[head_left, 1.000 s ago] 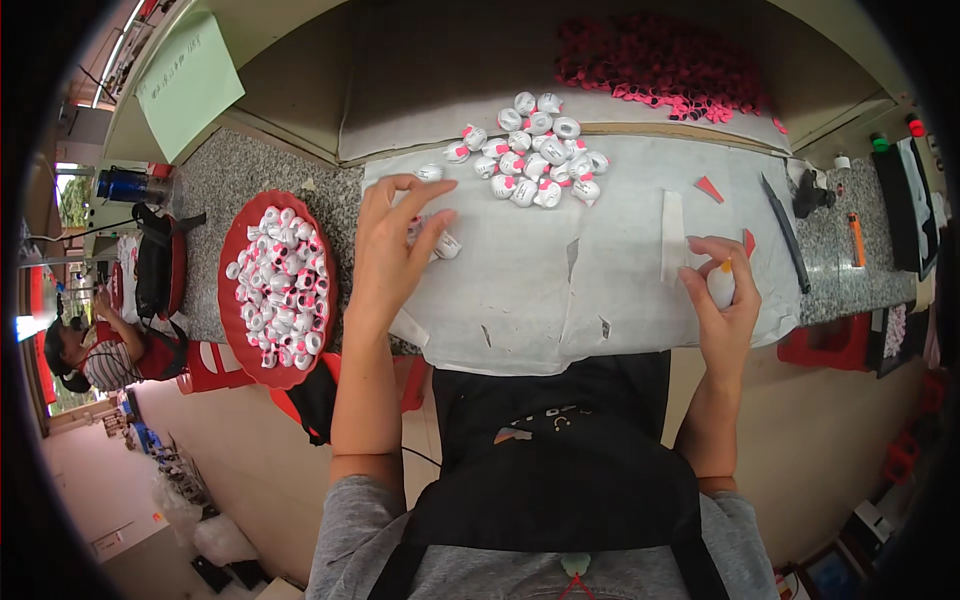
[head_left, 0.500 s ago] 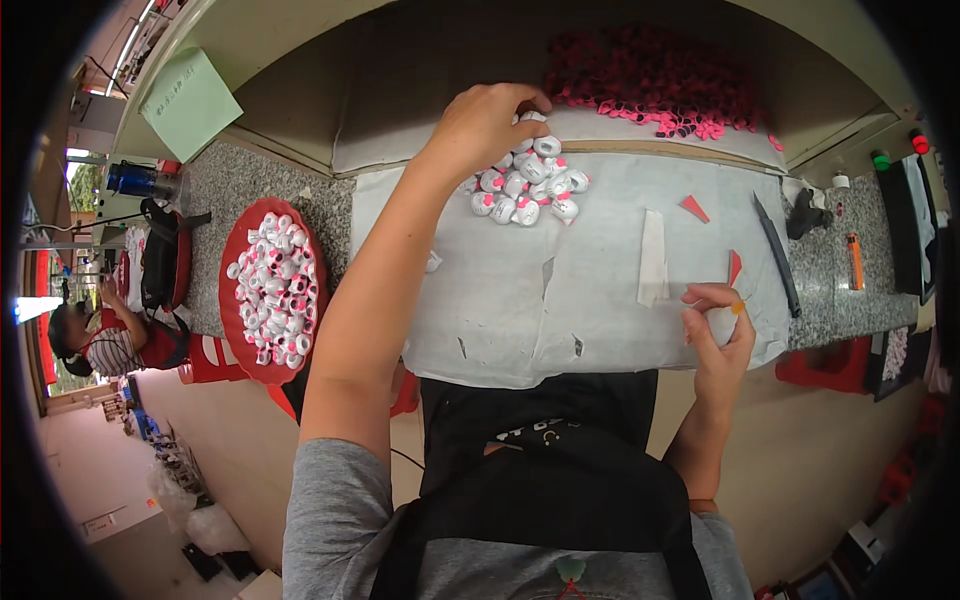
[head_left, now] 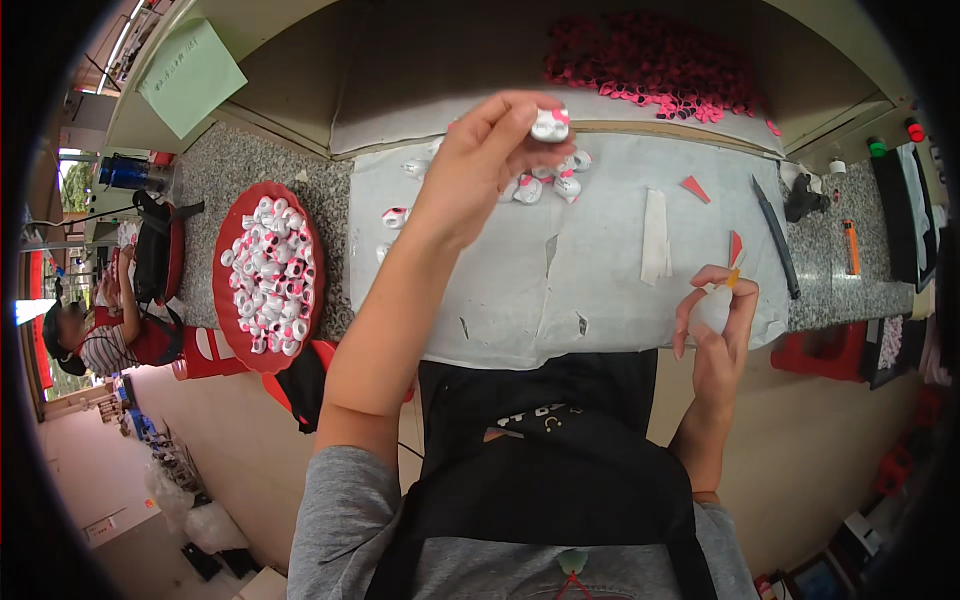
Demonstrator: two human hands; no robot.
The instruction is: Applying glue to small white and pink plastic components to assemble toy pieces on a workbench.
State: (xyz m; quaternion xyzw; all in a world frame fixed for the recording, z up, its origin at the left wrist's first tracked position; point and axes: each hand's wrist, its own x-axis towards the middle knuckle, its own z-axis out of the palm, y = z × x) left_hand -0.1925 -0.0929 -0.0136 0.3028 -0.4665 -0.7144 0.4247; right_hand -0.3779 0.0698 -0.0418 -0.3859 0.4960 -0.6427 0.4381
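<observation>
Between the thumb and fingers of my left hand (head_left: 482, 160) is a small white figure head with a pink spot (head_left: 549, 125), lifted above the sheet. Behind and below that hand lies a pile of similar white pieces (head_left: 566, 186), partly hidden by it. Over the front right of the white sheet (head_left: 590, 260), my right hand (head_left: 722, 345) is closed around a small whitish squeeze bottle (head_left: 710, 310) with a yellow tip pointing up.
A red scalloped dish (head_left: 222, 300) heaped with white-and-pink pieces stands at the left. Many pink parts (head_left: 650, 75) lie on the back shelf. A knife (head_left: 776, 235), a pale strip (head_left: 655, 235) and red scraps (head_left: 695, 189) rest at right. Another person (head_left: 95, 330) is at far left.
My left hand has come away from the pile, turned, and now holds up a single white piece. My right hand has tilted the squeeze bottle more upright, with its yellow tip up.
</observation>
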